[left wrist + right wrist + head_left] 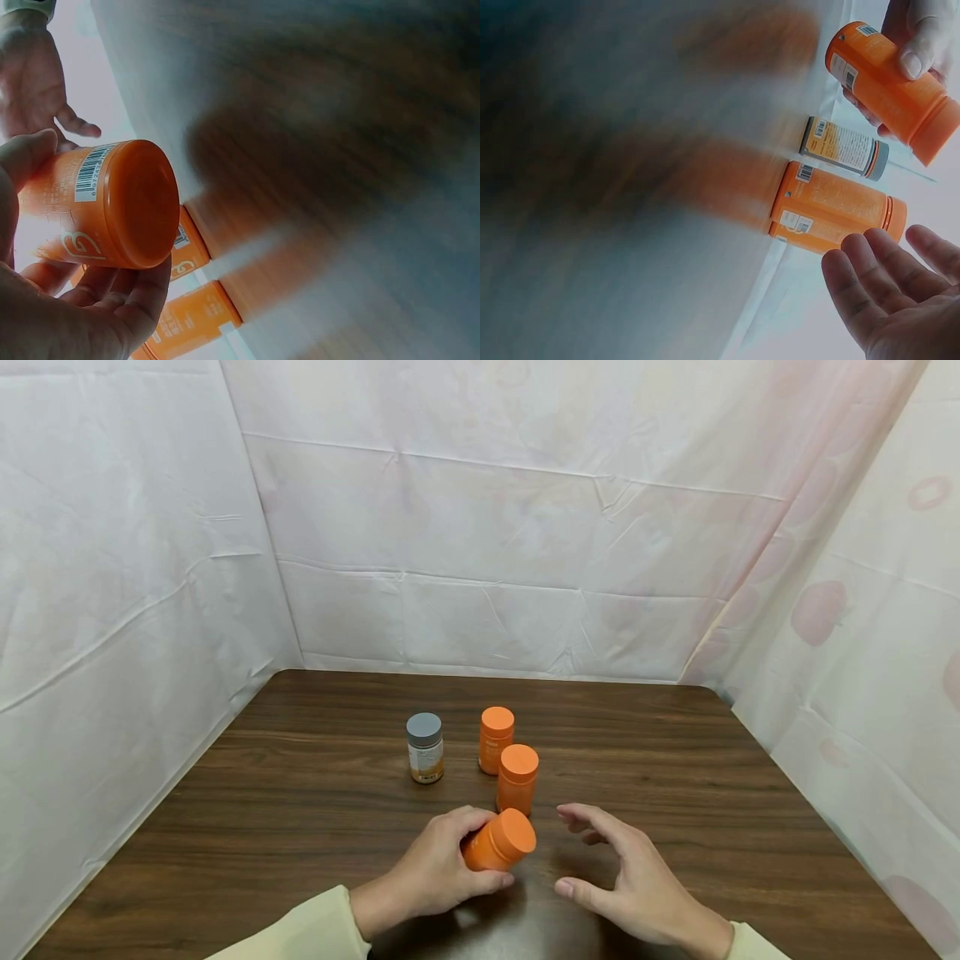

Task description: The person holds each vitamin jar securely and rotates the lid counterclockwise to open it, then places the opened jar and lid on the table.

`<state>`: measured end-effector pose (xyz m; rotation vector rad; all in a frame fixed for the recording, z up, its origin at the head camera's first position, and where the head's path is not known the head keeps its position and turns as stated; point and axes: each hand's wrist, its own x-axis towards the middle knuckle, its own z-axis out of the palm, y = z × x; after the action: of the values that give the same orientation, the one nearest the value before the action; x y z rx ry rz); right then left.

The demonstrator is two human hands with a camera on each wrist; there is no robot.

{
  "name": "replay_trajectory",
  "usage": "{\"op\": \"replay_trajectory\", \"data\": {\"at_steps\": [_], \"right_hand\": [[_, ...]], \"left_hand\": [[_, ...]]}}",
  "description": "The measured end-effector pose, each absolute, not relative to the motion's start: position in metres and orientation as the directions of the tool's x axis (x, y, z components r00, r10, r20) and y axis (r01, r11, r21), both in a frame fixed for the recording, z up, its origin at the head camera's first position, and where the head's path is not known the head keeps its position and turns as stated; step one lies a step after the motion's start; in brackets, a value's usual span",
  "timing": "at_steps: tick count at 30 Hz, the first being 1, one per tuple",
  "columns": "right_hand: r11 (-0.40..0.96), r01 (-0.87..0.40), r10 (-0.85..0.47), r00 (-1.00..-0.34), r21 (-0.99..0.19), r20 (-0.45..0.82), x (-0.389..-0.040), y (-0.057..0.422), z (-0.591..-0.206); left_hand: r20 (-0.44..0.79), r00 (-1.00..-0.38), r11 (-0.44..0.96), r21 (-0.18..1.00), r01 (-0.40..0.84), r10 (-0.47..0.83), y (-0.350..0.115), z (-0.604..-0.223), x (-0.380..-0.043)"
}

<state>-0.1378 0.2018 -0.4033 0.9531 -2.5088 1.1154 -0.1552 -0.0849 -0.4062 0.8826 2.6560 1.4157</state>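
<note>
My left hand (435, 868) grips an orange bottle (498, 842) with an orange lid, tilted to the right and lifted off the table. Its round base and barcode face the left wrist view, where the bottle (105, 202) sits between thumb and curled fingers. To the right, my right hand (637, 885) is held above the table, fingers apart and nothing in them. Beyond the hands stand two more orange bottles, the nearer bottle (517, 781) partly in front of the farther bottle (496, 743). Left of them is a grey-lidded jar (426, 750) with a white and yellow label.
The brown wood-grain table (300, 793) has rounded far corners. White sheeting (480, 527) hangs behind it and along both sides; the right sheet (862, 635) bears faint pink fruit prints.
</note>
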Motion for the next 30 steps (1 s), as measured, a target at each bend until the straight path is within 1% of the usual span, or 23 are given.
{"op": "replay_trajectory", "data": {"at_steps": [7,11,15,25,30], "right_hand": [[0.476,-0.669,-0.479,-0.742,-0.571,0.470,-0.137,0.197,-0.401],[0.467,-0.664,-0.481,-0.745,-0.584,0.462,-0.137,0.195,-0.400],[0.457,-0.652,-0.474,-0.754,-0.605,0.455,-0.136,0.191,-0.400],[0.406,-0.685,-0.485,-0.723,-0.605,0.492,-0.136,0.182,-0.398],[0.405,-0.680,-0.477,-0.727,-0.611,0.494,-0.137,0.178,-0.398]], "left_hand": [[0.231,-0.833,0.437,0.764,0.475,0.502,-0.081,-0.405,-0.153],[0.225,-0.830,0.438,0.762,0.477,0.511,-0.079,-0.404,-0.152],[0.234,-0.826,0.443,0.753,0.487,0.512,-0.077,-0.403,-0.151],[0.255,-0.818,0.462,0.721,0.516,0.516,-0.075,-0.405,-0.149],[0.254,-0.815,0.489,0.693,0.529,0.521,-0.073,-0.405,-0.149]]}}
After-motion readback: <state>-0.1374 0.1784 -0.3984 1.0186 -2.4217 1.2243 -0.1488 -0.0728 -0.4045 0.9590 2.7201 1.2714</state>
